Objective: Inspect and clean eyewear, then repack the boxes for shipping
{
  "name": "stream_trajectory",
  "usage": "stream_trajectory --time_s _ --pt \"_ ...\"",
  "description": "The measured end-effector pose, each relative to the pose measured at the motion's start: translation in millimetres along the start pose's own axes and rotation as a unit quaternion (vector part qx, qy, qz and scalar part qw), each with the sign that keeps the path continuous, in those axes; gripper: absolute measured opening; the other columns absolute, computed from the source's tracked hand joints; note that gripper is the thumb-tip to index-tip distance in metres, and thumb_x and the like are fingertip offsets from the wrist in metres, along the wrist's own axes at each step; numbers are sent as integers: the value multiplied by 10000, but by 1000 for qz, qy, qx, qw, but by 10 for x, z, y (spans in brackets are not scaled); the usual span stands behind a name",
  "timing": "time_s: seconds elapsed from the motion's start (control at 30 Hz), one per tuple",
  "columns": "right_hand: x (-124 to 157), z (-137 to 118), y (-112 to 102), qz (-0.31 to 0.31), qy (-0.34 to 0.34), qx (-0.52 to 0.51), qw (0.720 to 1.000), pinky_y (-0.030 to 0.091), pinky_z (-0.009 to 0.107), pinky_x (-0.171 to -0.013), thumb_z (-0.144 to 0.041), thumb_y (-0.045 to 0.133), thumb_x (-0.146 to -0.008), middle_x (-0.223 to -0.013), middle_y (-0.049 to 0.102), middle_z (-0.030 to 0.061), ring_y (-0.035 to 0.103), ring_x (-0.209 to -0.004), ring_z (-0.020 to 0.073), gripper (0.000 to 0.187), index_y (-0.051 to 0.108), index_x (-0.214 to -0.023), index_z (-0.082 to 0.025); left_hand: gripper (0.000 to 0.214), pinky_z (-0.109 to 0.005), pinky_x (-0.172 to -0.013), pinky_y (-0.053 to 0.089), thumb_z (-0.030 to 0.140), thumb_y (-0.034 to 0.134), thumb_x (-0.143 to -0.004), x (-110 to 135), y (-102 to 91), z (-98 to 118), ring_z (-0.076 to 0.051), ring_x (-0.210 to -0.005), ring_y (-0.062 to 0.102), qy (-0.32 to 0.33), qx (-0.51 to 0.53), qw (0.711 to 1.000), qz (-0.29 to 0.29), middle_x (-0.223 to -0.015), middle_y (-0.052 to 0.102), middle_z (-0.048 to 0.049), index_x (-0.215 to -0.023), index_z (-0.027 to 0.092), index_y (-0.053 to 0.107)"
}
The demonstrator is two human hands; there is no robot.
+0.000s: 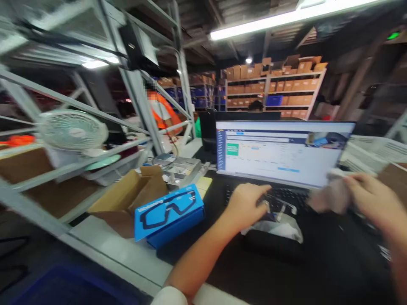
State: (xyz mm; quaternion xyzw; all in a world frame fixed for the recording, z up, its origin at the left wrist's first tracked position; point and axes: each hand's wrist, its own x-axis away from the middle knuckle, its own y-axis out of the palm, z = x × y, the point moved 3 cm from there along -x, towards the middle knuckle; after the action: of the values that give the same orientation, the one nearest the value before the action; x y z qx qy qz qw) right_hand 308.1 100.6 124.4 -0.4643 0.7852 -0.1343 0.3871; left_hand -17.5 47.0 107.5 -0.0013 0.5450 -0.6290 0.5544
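My left hand (244, 207) is over the near left part of the black keyboard (282, 195), index finger stretched out and thumb apart from it. Just beside the thumb is a pair of glasses (280, 212), which lies on a whitish wrapper and a black case (273, 245); whether the thumb touches the glasses I cannot tell. At the right, my right hand (369, 197) pinches a crumpled greyish cloth or soft wrapper (332, 195), smeared by motion. A blue glasses box (170, 214) with eyewear printed on its lid rests left of my left forearm.
Behind the keyboard stands a lit monitor (280, 152). An opened cardboard box (127, 199) and a metal tray (181, 169) lie to the left, near a metal rack post and a fan (74, 131). White baskets (375, 152) stand at right. A person in an orange vest (165, 112) is farther back.
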Motion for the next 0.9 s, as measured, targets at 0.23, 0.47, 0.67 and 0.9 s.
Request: stream_trajectory --time_s 0.23,0.47,0.67,0.9 --pt "657 -630 443 -163 -48 -264 949 386 278 -598 -577 521 -913 -680 473 -36 454 -626 148 364 505 -814 -227 780 -443 -954 507 134 652 -784 -26 98 -118 -261 -1025 655 -48 -20 997 -53 -1119 735 -35 -1515 227 395" --pt "1125 -1038 581 -327 -92 -280 898 433 260 -688 -437 471 -1008 -830 610 7 532 -723 134 275 549 -876 -208 435 -397 -869 527 175 649 -841 -32 122 -82 -242 -965 680 18 -41 998 -44 -1085 738 -61 -1274 212 644" --pt "1021 -940 596 -280 -56 -217 933 451 250 -690 -291 633 -865 -958 690 18 617 -798 153 124 624 -948 -200 259 -410 -840 541 186 657 -852 -41 25 -39 -248 -935 693 111 -26 993 17 -1039 748 -69 -1108 204 690" --pt "1143 -1064 580 -440 -75 -166 879 426 225 -677 -236 453 -977 -653 704 -25 643 -668 134 269 586 -747 -191 582 -378 -903 573 164 627 -882 44 95 125 -233 -1031 685 134 -1 991 -12 -1147 710 -93 -1437 221 463"
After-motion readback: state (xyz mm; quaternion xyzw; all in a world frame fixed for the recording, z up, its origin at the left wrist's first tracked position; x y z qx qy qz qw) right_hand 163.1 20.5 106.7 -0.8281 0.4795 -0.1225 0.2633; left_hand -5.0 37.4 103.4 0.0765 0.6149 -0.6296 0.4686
